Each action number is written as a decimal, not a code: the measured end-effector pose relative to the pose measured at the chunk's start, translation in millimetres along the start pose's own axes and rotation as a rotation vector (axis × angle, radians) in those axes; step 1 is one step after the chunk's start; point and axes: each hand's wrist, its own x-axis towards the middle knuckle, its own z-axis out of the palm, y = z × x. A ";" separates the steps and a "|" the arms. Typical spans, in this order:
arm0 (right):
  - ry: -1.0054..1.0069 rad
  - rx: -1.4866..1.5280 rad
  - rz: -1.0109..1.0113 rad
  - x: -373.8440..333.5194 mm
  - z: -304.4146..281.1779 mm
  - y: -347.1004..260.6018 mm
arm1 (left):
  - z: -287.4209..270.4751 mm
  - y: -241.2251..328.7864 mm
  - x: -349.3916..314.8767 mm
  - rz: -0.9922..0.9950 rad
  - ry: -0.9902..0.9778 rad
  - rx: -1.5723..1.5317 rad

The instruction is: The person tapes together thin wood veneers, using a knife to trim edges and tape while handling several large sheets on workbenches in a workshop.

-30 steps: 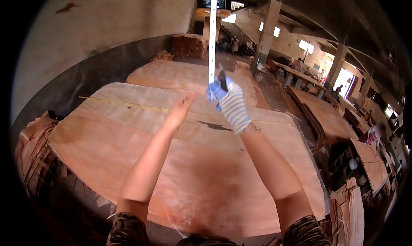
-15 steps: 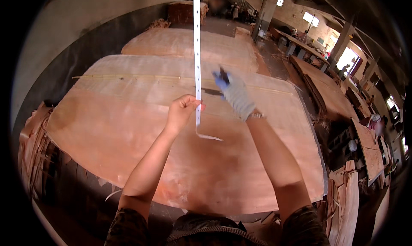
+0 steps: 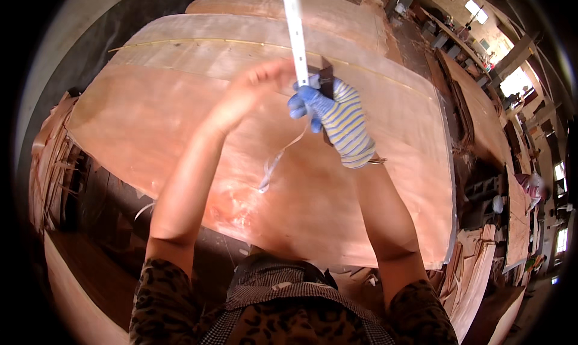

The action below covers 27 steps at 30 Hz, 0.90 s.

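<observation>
A perforated white strip of tape [image 3: 294,29] hangs down from above, in front of me. My right hand [image 3: 347,125], in a striped glove with blue fingertips, pinches its lower part between thumb and finger. The same hand also holds a dark, flat, blade-like piece [image 3: 326,80] that sticks up past the fingers. My bare left hand [image 3: 250,93] is just left of the tape; motion smears its fingers, so their grip is unclear. Below the gloved fingers dangles a thin, twisted tail of tape [image 3: 274,164]. Under both hands lies a broad reddish-brown wood veneer sheet [image 3: 373,215].
A long thin yellowish stick [image 3: 226,41] lies across the sheet's far part. Veneer scraps [image 3: 51,155] are heaped at the left, and more veneer strips [image 3: 472,270] at the lower right. Another person [image 3: 533,188] is at the far right, beside further sheets.
My view has tipped downward. The gloved right hand has come to the tape and grips it; the left hand has risen from its pinch on the tape and is now blurred. The tail has swung left.
</observation>
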 end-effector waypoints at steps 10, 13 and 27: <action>0.008 -1.467 -0.395 -33.3 -88.7 42.9 | 61.8 35.1 -6.2 0.197 0.540 0.510; 0.020 -0.444 -0.031 -59.8 -152.7 93.5 | 51.8 15.2 -1.8 0.047 0.368 0.446; 0.804 0.230 0.330 -316.5 -404.0 108.6 | 116.1 -176.2 -65.5 -0.346 0.025 0.513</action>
